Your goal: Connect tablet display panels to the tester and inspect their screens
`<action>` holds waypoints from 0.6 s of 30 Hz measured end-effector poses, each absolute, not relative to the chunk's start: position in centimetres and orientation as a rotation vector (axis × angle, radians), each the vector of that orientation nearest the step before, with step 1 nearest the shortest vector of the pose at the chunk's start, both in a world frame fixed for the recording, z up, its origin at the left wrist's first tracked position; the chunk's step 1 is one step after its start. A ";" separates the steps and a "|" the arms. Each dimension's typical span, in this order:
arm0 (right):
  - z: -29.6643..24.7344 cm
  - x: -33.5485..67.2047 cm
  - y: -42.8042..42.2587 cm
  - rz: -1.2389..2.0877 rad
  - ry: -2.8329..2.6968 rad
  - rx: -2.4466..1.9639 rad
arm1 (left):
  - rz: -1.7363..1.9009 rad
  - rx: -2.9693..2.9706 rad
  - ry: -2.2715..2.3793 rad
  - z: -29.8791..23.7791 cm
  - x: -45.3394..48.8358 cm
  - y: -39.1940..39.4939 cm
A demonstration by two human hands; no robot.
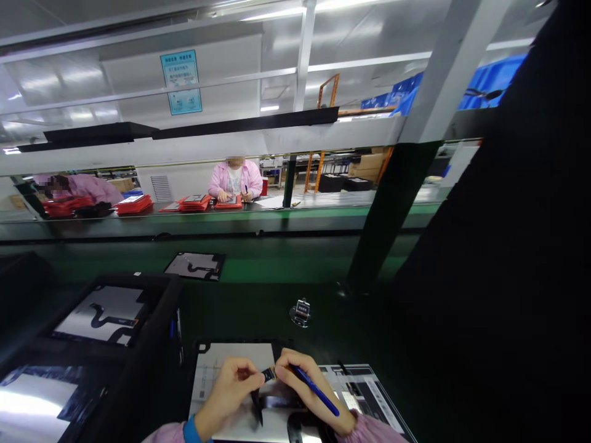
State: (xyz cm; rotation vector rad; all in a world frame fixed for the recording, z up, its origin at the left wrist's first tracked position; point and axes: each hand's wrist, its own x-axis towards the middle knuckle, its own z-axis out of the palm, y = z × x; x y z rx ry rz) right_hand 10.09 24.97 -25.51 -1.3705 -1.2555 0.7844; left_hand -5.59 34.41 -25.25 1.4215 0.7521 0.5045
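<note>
My left hand (pixel 231 387) pinches the end of a black flex cable (pixel 268 373) that rises from a flat silver panel (pixel 240 369) lying at the bench's near edge. My right hand (pixel 307 387) meets it at the same cable end and holds a blue pen-like tool (pixel 318 391) across its fingers. Both hands are closed, their fingertips touching the cable's small connector. Pink sleeves cover both wrists.
A black tray (pixel 111 320) at left holds another panel with a flex cable; a further panel (pixel 196 266) lies on the green conveyor (pixel 277 261). A small metal counter (pixel 301 312) stands mid-bench. Two people in pink (pixel 235 178) work across the line beside red trays (pixel 133 204).
</note>
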 end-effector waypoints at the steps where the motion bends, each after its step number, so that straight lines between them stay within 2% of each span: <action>1: -25.6 10.1 25.0 0.782 -1.258 -1.373 | 0.507 1.425 0.749 -25.3 -5.6 34.4; 18: -26.6 9.9 25.0 0.647 -1.447 -1.321 | 0.448 1.504 0.690 -26.4 -6.0 34.8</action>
